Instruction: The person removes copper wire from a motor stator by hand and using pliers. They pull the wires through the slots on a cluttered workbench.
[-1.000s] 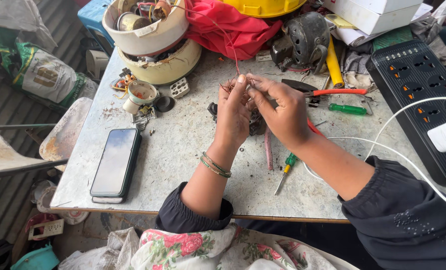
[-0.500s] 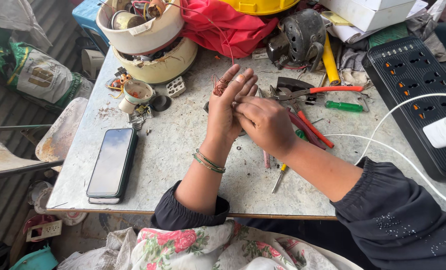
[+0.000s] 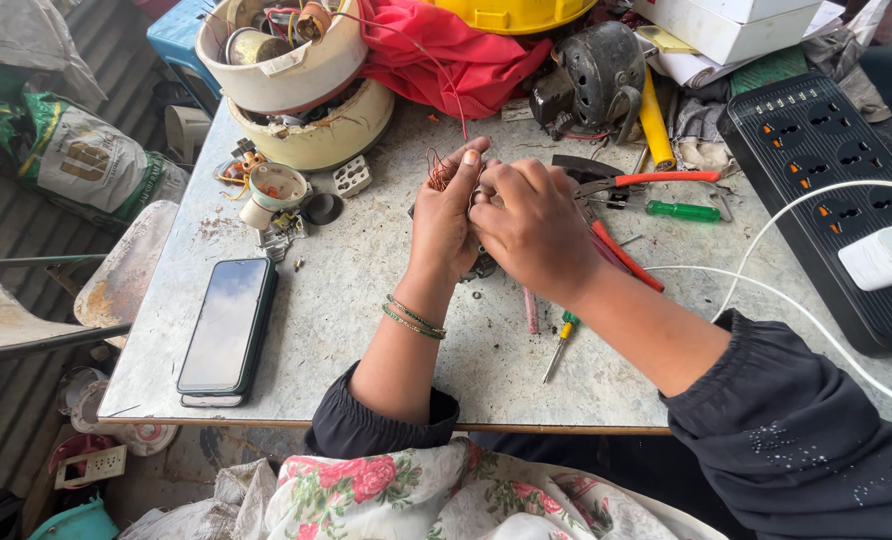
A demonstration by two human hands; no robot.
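Note:
Both of my hands meet over the middle of the grey table [image 3: 366,330]. My left hand [image 3: 446,215] pinches a small tangle of thin copper wire [image 3: 438,170] between thumb and fingers. My right hand [image 3: 531,225] is closed over the same small part from the right, and its fingers hide most of it. A thin red wire [image 3: 458,100] runs up from the hands toward the red cloth [image 3: 446,50]. A dark small part [image 3: 482,266] shows just under my hands on the table.
A phone [image 3: 224,328] lies at the left front. Cream bowls [image 3: 286,90] of parts stand at the back left, a dark motor [image 3: 591,75] at the back. Red-handled pliers [image 3: 636,180], screwdrivers [image 3: 681,210] and a black power strip [image 3: 836,190] with a white charger cable lie to the right.
My hands have stayed together over the table's middle while the left hand's fingers closed onto the wire tangle. The view shifted slightly.

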